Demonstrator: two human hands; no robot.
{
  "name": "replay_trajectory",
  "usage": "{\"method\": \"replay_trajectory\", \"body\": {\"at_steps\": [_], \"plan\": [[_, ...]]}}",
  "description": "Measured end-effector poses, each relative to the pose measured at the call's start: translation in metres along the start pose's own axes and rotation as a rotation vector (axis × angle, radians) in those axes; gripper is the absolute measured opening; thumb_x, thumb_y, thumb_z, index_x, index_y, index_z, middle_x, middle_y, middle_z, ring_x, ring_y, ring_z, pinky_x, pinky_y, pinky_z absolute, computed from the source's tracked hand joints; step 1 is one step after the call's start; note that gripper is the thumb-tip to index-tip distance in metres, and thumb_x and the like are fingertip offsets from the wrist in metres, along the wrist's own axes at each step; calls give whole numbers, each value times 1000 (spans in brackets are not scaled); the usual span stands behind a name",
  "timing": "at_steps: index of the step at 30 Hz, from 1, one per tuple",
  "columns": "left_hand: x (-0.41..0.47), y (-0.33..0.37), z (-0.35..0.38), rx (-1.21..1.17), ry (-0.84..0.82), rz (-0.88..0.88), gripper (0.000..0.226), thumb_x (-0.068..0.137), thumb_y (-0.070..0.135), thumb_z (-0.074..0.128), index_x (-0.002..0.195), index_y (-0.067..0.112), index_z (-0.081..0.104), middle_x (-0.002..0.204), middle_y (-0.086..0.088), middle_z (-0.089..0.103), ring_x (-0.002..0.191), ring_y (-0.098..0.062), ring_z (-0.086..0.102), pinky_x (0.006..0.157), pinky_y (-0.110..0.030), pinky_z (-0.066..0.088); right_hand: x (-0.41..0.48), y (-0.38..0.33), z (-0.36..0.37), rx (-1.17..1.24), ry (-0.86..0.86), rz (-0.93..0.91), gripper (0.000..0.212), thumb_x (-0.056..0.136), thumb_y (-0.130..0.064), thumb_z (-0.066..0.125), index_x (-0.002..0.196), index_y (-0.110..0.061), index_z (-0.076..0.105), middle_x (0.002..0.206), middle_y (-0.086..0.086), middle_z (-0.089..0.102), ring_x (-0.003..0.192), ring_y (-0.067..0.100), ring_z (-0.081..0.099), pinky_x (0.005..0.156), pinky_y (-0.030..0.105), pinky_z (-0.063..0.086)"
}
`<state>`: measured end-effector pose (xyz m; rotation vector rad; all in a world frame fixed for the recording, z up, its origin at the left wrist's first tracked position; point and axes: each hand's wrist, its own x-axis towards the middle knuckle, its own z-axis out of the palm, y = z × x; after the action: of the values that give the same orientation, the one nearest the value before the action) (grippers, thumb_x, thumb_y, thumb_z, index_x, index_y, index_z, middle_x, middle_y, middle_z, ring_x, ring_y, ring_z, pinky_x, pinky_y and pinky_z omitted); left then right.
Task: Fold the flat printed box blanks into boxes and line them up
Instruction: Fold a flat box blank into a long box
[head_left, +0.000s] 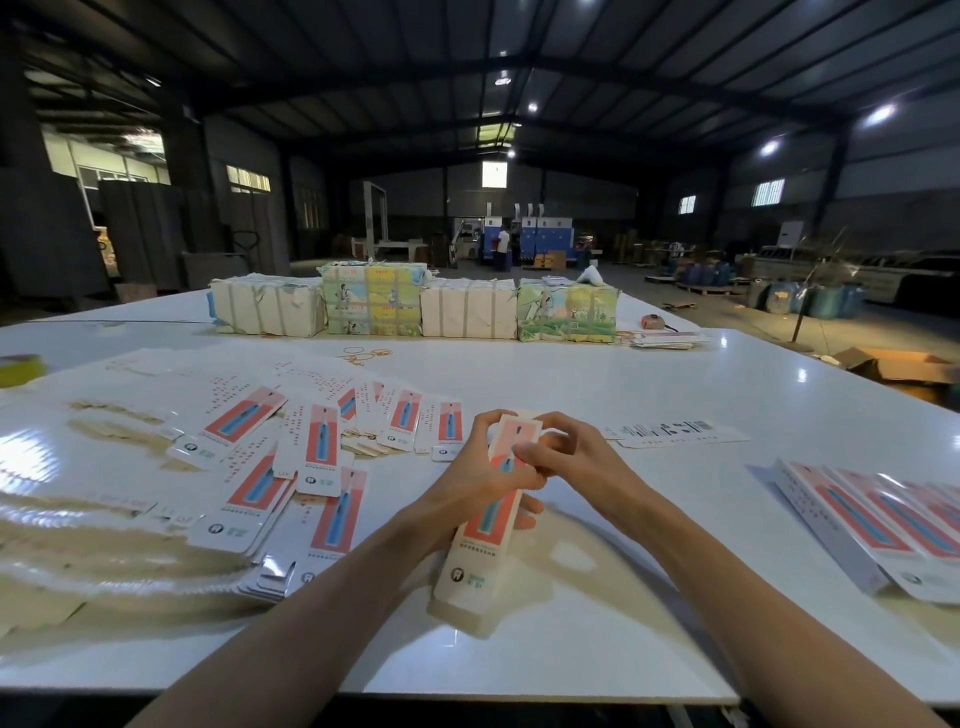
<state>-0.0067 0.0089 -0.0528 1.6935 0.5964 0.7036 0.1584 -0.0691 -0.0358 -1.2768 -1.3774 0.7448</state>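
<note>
White card with a red panel and a blue shape: a person is holding one long box (470, 571) in both hands above the near middle of a glossy white tabletop (675, 571). The box is tilting away from the viewer, and its near end is hanging just over the surface. The left hand (478, 478) is wrapping its fingers (527, 512) round the box's middle. The right hand (571, 457) is pinching the box's upper face near the far end, fingers curled tight. Whether a flap is being tucked there cannot be told.

To the left, many flat blanks (311, 452) are lying in a loose, overlapping spread, some face up and some face down. One more blank (675, 431) is lying alone beyond the hands. At the right edge, a row of boxes (893, 525) is lying side by side, running out of view.

Judging from this, the work looks partly done. A few boxes are lined up, one is being shaped, and the larger share of blanks is waiting to be folded.

Wrapped bundles (415, 306) are standing along the far side.
</note>
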Motion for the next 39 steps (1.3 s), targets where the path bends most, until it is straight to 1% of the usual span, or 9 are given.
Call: {"method": "replay_trajectory", "body": {"at_steps": [4, 7, 13, 18, 22, 25, 28, 33, 39], "plan": [[1, -2, 0, 43, 26, -43, 76, 76, 37, 93, 125, 59, 39, 115, -7, 70, 82, -31, 80, 67, -38, 64, 0, 1, -1, -18, -44, 16, 27, 99, -36, 74, 115, -15, 69, 99, 8, 81, 97, 23, 78, 90, 34, 62], [0, 0, -1, 31, 23, -52, 74, 79, 34, 90, 124, 60, 38, 113, -7, 71, 80, -30, 80, 64, -34, 64, 3, 1, 0, 43, 25, -10, 33, 103, -45, 65, 116, -15, 68, 93, 13, 79, 80, 26, 73, 78, 33, 62], [-6, 4, 0, 87, -130, -74, 78, 80, 22, 85, 130, 59, 38, 114, -9, 70, 86, -33, 80, 68, -38, 64, 15, 14, -10, 210, 212, 132, 23, 110, -18, 55, 124, -1, 61, 73, 17, 71, 54, 28, 63, 53, 33, 51], [-5, 4, -1, 51, -144, -93, 79, 81, 15, 85, 123, 64, 40, 95, -2, 77, 88, -36, 80, 68, -38, 65, 13, 15, -14, 3, 201, -41, 19, 108, -9, 57, 114, -5, 74, 78, 14, 76, 59, 25, 66, 55, 31, 54], [-8, 7, -2, 55, -100, -90, 84, 82, 11, 85, 128, 62, 35, 110, -9, 72, 86, -34, 80, 67, -35, 65, 13, 13, -9, -147, 217, -179, 22, 106, -8, 58, 109, -12, 79, 91, 1, 80, 76, 23, 75, 68, 30, 62], [-11, 9, -2, 49, -81, -64, 90, 82, 9, 84, 130, 61, 30, 119, -14, 66, 85, -34, 80, 67, -36, 65, 9, 8, -7, 43, 127, -74, 28, 110, -23, 54, 109, -15, 81, 101, 5, 81, 95, 25, 79, 79, 30, 63], [-12, 12, -2, 77, -89, -50, 92, 82, 10, 84, 124, 68, 27, 119, -13, 65, 82, -32, 80, 63, -32, 63, 8, 2, -10, 231, 81, 40, 37, 108, -38, 58, 103, -13, 85, 104, 13, 80, 98, 27, 78, 77, 27, 61], [-12, 10, 2, 125, -97, -64, 93, 82, 13, 85, 110, 79, 26, 107, -11, 72, 79, -30, 80, 60, -31, 63, 8, 3, -15, 303, 68, 101, 22, 100, -26, 73, 104, -8, 84, 104, 18, 79, 93, 27, 77, 73, 26, 60], [-13, 12, 2, 144, -106, -40, 97, 81, 12, 85, 126, 71, 23, 118, -13, 66, 79, -32, 80, 64, -34, 64, 8, 3, -13, 285, 145, 97, 15, 94, -22, 80, 99, -9, 85, 99, 18, 80, 91, 29, 79, 74, 29, 63]]}}
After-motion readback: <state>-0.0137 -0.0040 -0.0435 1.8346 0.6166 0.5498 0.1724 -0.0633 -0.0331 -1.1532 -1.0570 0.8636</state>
